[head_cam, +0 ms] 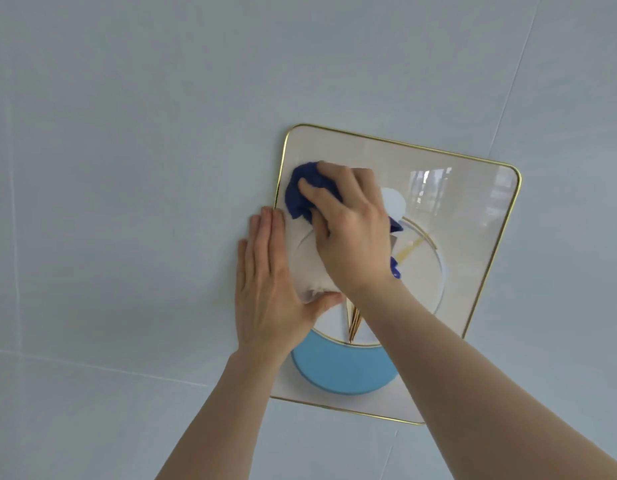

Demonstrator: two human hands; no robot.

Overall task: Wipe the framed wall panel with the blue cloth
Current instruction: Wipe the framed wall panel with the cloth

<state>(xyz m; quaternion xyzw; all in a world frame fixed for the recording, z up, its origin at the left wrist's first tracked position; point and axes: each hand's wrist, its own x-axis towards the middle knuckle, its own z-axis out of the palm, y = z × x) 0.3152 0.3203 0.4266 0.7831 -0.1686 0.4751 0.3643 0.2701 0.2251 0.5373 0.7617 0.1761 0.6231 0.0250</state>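
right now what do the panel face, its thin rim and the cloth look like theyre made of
Panel face: looks like glass or glossy acrylic, since it mirrors a bright window.
Thin rim: probably polished brass-toned metal; narrow, gold, shiny.
Blue cloth: soft fabric, maybe microfibre; matte and bunched in folds under the right hand.

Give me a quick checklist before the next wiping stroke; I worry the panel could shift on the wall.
1. Dark blue bunched cloth is pressed on the panel under the right hand: ok.
2. Left hand lies flat across the left edge of the cream, gold-rimmed wall panel, bracing it: ok.
3. Cloth is near the upper-left corner, with unobstructed panel surface to the right for a stroke: ok.
4. Panel hangs level: not ok as seen, though the camera may be tilted.
5. Panel's wall fixing is secure: cannot tell, hidden.
6. Dust or smears left on the glossy face: cannot tell, reflections mask it.
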